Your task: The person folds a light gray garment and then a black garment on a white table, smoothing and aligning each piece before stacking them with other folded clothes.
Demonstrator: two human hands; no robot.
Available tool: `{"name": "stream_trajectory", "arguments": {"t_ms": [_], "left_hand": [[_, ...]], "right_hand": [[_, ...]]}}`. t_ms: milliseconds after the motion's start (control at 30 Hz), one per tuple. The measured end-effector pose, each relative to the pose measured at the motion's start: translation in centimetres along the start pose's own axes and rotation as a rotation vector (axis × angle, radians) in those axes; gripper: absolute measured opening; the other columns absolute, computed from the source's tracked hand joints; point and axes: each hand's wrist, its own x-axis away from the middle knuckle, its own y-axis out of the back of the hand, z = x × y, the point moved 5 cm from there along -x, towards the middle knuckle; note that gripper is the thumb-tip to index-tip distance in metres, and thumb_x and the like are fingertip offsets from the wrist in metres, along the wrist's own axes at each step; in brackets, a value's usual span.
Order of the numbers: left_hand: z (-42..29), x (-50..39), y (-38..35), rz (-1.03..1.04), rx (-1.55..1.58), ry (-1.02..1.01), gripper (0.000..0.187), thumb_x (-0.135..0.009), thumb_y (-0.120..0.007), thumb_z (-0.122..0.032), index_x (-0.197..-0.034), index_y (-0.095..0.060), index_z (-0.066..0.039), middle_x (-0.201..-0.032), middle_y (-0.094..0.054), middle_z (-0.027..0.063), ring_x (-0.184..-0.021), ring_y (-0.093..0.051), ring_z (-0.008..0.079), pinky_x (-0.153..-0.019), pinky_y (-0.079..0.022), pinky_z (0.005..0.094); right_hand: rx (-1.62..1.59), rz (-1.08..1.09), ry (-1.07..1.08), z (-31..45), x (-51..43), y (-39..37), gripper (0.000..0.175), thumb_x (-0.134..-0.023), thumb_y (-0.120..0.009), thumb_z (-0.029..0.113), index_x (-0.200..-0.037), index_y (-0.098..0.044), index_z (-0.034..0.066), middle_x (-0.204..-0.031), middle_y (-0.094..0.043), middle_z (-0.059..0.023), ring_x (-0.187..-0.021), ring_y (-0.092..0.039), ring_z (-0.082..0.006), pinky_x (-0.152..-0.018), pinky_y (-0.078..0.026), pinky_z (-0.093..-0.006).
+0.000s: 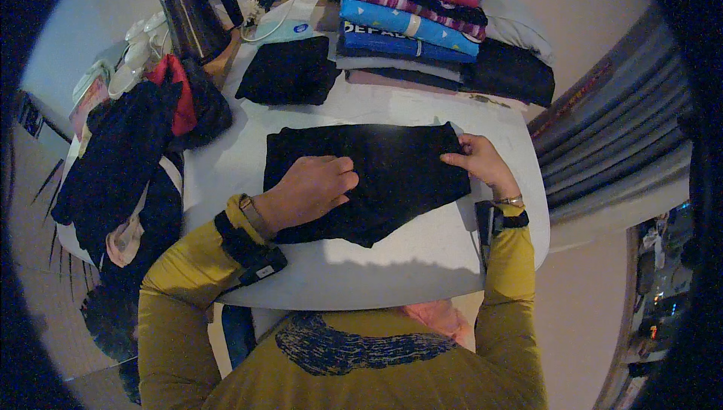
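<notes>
A black folded garment (pixel 395 167), likely a pair of trousers or shorts, lies flat on the white table (pixel 395 283) before me. Its lower edge comes to a blunt point in the middle. My left hand (pixel 310 190) rests over its left part with the fingers curled; whether cloth is pinched under them is hidden. At the garment's right edge, my right hand (pixel 480 158) holds the cloth between thumb and fingers.
Behind stands a tall stack of folded clothes (pixel 412 26), with a folded black garment (pixel 288 71) left of it. An electric kettle (pixel 197 17) is at back left. Loose dark clothes (pixel 124 150) overhang the left table edge. A grey curtain (pixel 621 139) hangs right.
</notes>
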Motion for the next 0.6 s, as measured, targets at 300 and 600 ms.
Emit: {"name": "stream_trajectory", "arguments": {"t_ms": [300,600], "left_hand": [[-0.5,0.0,-0.8,-0.089,-0.123,-0.152,0.023,-0.076,-0.075,-0.012,-0.092,-0.060,-0.009,-0.126,-0.062,0.0077,-0.103,-0.055,0.0288,-0.084,-0.052,0.0402],[0.6,0.8,1.0,-0.004,-0.021,0.073,0.025,-0.073,-0.077,-0.013,-0.092,-0.061,-0.008,-0.111,-0.060,0.0117,-0.098,-0.058,0.0340,-0.081,-0.053,0.0439]], "right_hand": [[-0.143,-0.012,0.109,0.0,0.0,-0.4,0.028,-0.082,-0.082,0.024,-0.098,-0.069,0.0041,-0.074,-0.063,0.0019,-0.059,-0.053,-0.0067,-0.050,-0.040,-0.0239],[-0.240,-0.009,0.144,1.3,0.7,0.1,0.029,-0.084,-0.080,0.026,-0.099,-0.068,0.0042,-0.080,-0.064,0.0034,-0.066,-0.056,-0.0065,-0.055,-0.043,-0.0234]]}}
